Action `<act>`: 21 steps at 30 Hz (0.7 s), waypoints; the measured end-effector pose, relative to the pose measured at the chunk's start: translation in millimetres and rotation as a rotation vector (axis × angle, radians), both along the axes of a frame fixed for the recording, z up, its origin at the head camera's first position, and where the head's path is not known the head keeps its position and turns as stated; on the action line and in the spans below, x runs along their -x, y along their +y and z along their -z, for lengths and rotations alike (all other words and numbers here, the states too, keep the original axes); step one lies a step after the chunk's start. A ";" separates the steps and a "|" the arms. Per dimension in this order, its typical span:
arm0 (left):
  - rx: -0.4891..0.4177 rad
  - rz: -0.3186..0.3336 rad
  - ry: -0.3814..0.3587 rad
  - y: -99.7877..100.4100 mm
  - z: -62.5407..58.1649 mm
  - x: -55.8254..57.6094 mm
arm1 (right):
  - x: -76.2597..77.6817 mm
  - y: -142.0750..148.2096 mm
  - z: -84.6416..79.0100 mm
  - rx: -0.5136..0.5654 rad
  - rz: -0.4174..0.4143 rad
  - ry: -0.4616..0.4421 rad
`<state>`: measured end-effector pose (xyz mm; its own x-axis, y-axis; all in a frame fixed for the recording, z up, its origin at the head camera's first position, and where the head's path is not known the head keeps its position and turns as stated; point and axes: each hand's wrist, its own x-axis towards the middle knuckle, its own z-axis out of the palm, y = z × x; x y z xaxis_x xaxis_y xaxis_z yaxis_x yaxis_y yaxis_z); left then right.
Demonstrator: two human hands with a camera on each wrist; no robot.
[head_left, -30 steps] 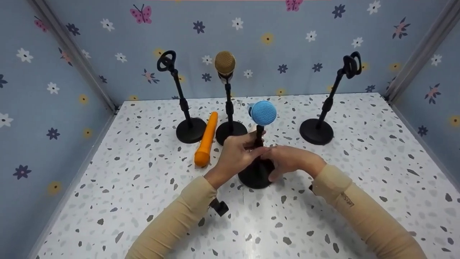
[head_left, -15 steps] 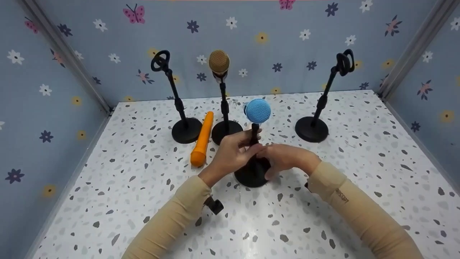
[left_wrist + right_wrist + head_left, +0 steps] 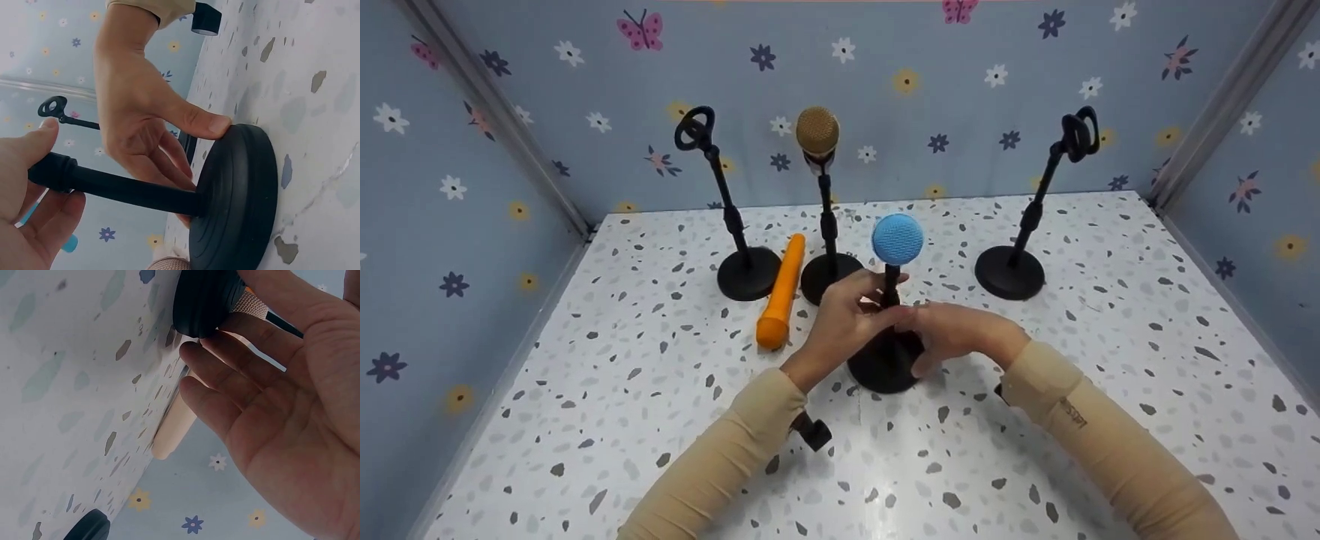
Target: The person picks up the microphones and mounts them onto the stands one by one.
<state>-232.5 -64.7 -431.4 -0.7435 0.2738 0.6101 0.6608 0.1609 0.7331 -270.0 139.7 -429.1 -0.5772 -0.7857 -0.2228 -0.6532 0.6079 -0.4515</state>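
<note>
A blue-headed microphone (image 3: pixel 898 239) tops a black microphone stand (image 3: pixel 887 369) in front of me. My left hand (image 3: pixel 847 315) grips the stand's upright; in the left wrist view its thumb and fingers close round the collar (image 3: pixel 56 172). Lower down, my right hand (image 3: pixel 960 334) holds the round base (image 3: pixel 233 197), with the thumb on its rim and the other fingers behind. In the right wrist view those fingertips (image 3: pixel 194 351) curl against the base's edge. Most of the blue microphone's body is hidden behind its head.
Left of the hands lies an orange microphone (image 3: pixel 781 292). Behind stand a gold microphone (image 3: pixel 817 131) on its stand and two bare stands (image 3: pixel 748 271) (image 3: pixel 1009 271). The right wrist view shows a pale cylinder (image 3: pixel 174 427) on the speckled table beyond the fingers.
The blue microphone head has turned slightly, so the clip once seen at its left is now hidden. Both hands keep their places on the stand; the head view has shifted a little.
</note>
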 end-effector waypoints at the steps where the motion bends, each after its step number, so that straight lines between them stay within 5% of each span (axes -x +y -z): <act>1: 0.002 -0.007 -0.006 0.0 1.1 0.0 | 0.6 0.0 0.3 0.003 -0.007 -0.002; 9: -0.068 0.150 -0.119 0.1 5.2 -2.7 | 1.7 -0.4 0.4 -0.005 -0.006 0.020; 21: -0.098 0.054 -0.046 4.0 -16.4 -4.0 | 0.5 -2.2 1.1 -0.019 -0.039 0.079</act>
<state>-228.5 -60.7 -415.0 -0.7572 0.2552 0.6013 0.6317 0.0519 0.7735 -270.5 137.6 -430.2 -0.5623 -0.8040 -0.1932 -0.7096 0.5891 -0.3865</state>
